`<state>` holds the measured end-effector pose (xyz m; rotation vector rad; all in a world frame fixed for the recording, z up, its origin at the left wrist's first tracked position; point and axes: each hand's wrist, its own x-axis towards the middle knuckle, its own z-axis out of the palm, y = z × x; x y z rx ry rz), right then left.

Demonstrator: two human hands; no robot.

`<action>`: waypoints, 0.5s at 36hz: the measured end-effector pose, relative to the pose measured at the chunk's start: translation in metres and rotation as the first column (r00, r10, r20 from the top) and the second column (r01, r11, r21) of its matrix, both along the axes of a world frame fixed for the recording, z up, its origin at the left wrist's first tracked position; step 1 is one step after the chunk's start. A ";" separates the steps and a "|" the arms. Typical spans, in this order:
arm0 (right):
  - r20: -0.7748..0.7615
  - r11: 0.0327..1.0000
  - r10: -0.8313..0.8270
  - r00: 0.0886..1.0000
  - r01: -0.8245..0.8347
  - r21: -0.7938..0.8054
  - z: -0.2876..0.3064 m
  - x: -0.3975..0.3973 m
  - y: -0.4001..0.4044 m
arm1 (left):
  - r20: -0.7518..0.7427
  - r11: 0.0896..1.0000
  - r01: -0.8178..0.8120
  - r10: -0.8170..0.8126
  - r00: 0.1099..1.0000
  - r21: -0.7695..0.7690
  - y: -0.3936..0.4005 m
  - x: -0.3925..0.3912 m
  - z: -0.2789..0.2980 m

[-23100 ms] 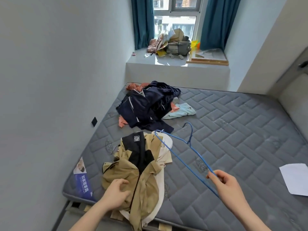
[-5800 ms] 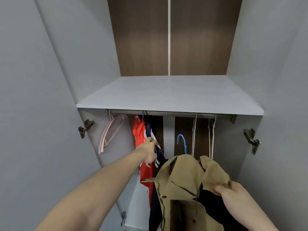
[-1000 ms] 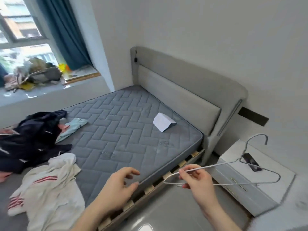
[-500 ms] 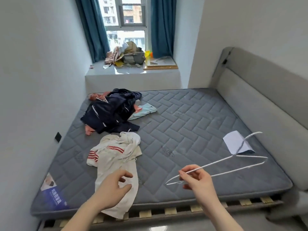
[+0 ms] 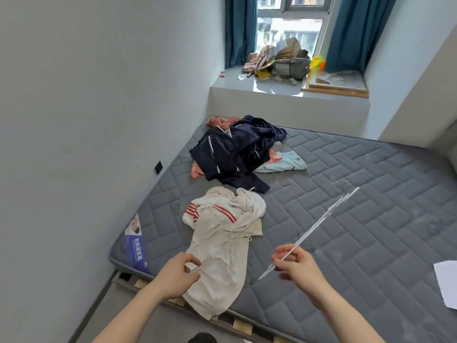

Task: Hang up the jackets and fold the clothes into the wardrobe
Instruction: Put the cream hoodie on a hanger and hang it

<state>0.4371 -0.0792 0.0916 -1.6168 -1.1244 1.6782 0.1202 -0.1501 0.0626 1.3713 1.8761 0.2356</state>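
My right hand, at lower centre-right of the frame, is pinched shut on a thin white hanger, thumb and fingers closed round the wire near its lower end; the hanger runs edge-on up and to the right over the mattress, blurred at its far tip. My left hand, at lower centre, has its fingertips closing on the edge of the white top, touching the cloth; whether the cloth is truly gripped I cannot tell. The white top, with red stripes at the sleeves, lies crumpled near the lower left corner of the mattress, its hem hanging over the near edge above the slats. Just beyond it, toward the upper middle, sits a dark pile of navy clothes with white piping, with pink cloth showing at its far and left sides and a pale blue piece touching its right side. A white paper lies at the right edge. On the window ledge at the top is a heap of bags.
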 end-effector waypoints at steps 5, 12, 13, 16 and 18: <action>0.056 0.998 0.053 0.997 -0.051 -0.031 -0.010 -0.017 0.041 | -0.008 0.996 0.040 -0.041 0.999 -0.082 0.045 -0.011 -0.026; 0.168 0.997 0.046 0.985 -0.036 -0.062 -0.034 -0.041 0.102 | -0.010 0.967 0.141 -0.146 0.989 -0.212 0.153 -0.029 -0.088; 0.180 0.997 0.042 0.983 -0.030 -0.070 -0.040 -0.045 0.111 | -0.010 0.960 0.162 -0.169 0.986 -0.228 0.171 -0.031 -0.099; 0.224 0.996 0.023 0.974 -0.002 -0.093 -0.058 -0.059 0.137 | -0.031 0.943 0.207 -0.222 0.974 -0.261 0.223 -0.034 -0.135; 0.243 0.995 0.006 0.970 0.018 -0.100 -0.076 -0.068 0.156 | -0.052 0.928 0.253 -0.277 0.960 -0.272 0.257 -0.035 -0.163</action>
